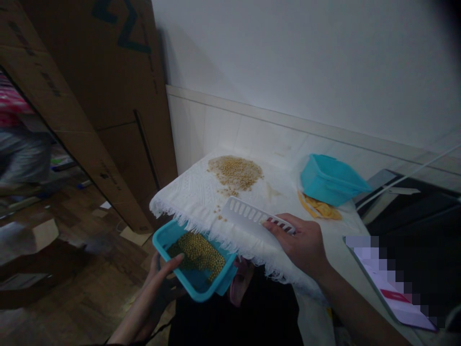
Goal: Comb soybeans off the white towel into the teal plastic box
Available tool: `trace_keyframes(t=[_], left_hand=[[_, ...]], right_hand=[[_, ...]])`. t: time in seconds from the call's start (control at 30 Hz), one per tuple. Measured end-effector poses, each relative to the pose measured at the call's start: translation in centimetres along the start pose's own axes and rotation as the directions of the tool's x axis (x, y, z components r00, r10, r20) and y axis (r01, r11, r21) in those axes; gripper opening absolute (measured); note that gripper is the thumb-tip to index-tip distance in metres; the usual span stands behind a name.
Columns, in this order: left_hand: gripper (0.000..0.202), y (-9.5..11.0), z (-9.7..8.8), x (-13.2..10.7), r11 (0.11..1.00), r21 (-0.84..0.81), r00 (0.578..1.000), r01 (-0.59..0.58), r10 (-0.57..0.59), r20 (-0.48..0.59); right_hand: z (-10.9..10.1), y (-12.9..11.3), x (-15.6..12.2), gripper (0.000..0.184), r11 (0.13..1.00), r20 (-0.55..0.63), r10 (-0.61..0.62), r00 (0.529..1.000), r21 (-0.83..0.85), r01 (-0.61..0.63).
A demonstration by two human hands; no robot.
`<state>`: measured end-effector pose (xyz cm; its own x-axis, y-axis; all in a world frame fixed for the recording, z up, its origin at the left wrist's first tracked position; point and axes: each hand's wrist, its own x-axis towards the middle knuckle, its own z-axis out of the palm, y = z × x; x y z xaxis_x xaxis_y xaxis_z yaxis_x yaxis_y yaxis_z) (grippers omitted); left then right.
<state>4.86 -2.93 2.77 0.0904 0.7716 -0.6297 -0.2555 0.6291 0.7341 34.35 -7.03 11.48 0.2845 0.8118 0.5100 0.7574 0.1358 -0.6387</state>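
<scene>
My left hand grips a blue plastic basin by its near left side, thumb over the rim. Yellow soybeans cover much of its bottom. The basin is tilted and held just below the fringed edge of the white tablecloth. In my right hand is a white slotted plastic piece, lying along the cloth near that edge. Farther back spreads a pile of soybeans, with a few loose ones trailing toward the plastic piece.
A second blue basin stands at the right on a yellow cloth. Beyond it are a dark flat object and a device with a lit screen. A tall cardboard box stands at the left; a wall runs behind the table.
</scene>
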Motion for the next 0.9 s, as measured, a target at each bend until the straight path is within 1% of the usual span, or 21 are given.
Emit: trace_keyframes(t=[0.17,0.27,0.5,0.57,0.67,0.73,0.83,0.9], left_hand=[[0.096,0.1,0.0,0.1,1.000,-0.007,1.000,0.005,-0.005,0.001],[0.097,0.1,0.0,0.1,1.000,-0.017,1.000,-0.003,0.003,-0.005],[0.095,0.3,0.0,0.1,1.000,0.007,0.999,-0.027,0.027,-0.029],[0.095,0.3,-0.1,0.2,1.000,0.011,0.999,-0.026,0.026,-0.029],[0.098,0.3,-0.1,0.2,1.000,0.002,1.000,-0.022,0.022,-0.020],[0.097,0.3,-0.1,0.1,1.000,-0.002,1.000,-0.025,0.025,-0.013],[0.089,0.5,0.0,-0.1,0.999,0.003,0.999,-0.037,0.037,-0.008],[0.088,0.6,0.0,-0.2,0.999,0.003,0.999,-0.037,0.037,-0.004]], right_hand=[[0.3,-0.2,0.4,0.025,0.999,0.010,-0.031,0.999,0.012,0.031],[0.7,-0.7,0.5,0.022,0.998,0.013,-0.066,0.998,0.007,0.066],[1.1,-2.4,-0.9,0.024,0.983,0.074,-0.179,0.981,-0.022,0.181],[1.2,-2.6,-0.9,0.024,0.981,0.053,-0.188,0.981,-0.032,0.190],[1.6,-2.4,-0.2,0.026,0.985,-0.048,-0.159,0.986,-0.081,0.155],[2.0,-2.0,0.5,0.027,0.987,-0.086,-0.137,0.987,-0.097,0.129],[2.7,-1.4,1.2,0.027,0.985,-0.083,-0.148,0.985,-0.099,0.140],[3.0,-1.1,1.3,0.028,0.982,-0.080,-0.162,0.983,-0.106,0.154]])
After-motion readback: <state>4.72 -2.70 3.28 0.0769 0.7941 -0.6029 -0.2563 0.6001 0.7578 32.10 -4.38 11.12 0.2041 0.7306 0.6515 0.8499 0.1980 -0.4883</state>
